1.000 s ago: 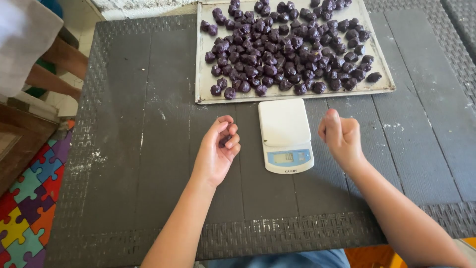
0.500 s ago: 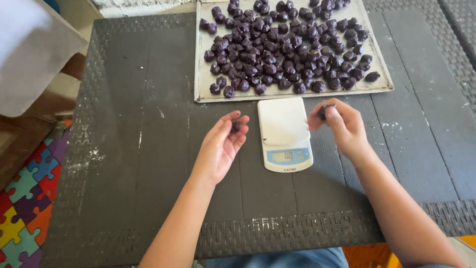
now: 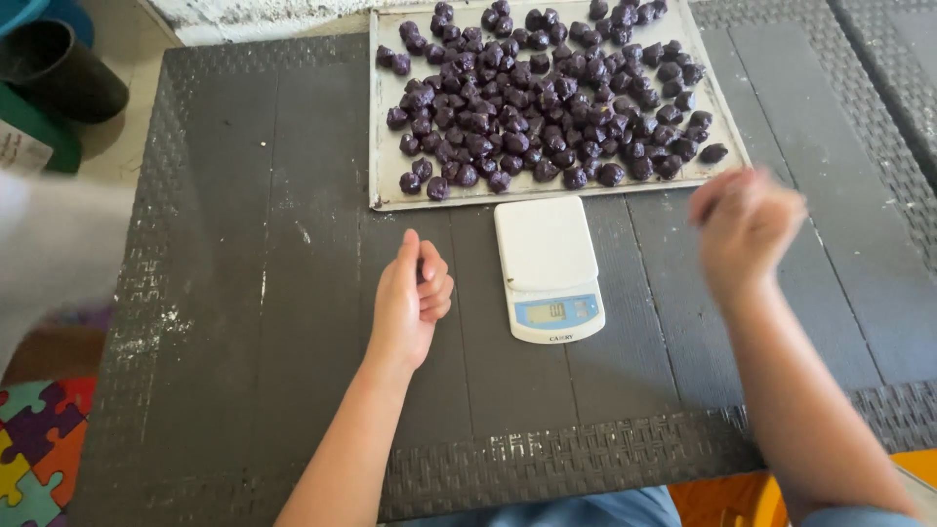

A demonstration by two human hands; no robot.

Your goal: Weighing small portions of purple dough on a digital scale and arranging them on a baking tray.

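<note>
Head view, looking down on a dark slatted table (image 3: 244,322) with woven edging; far centre, a pale metal baking tray (image 3: 383,185) covered with many small dark purple dough pieces (image 3: 547,93), loosely heaped, one piece lying apart at the tray's near right corner; just near of the tray, touching or almost touching its rim, a white digital kitchen scale (image 3: 549,265), platform bare, display toward the person. Left hand (image 3: 410,298): resting on the table just left of the scale, palm turned inward, fingers curled loosely, thumb side up; whether anything lies inside the curl cannot be told. Right hand (image 3: 747,229): raised above the table right of the scale, near the tray's near right corner; heavily blurred; fingers appear gathered toward a loose fist, but clenched, released or grasping cannot be told. Both forearms bare, entering from the near edge. Far left, off the table: a dark cylindrical pot (image 3: 63,68) beside a green container (image 3: 34,137); near left, floor mat of coloured puzzle pieces (image 3: 34,444).
</note>
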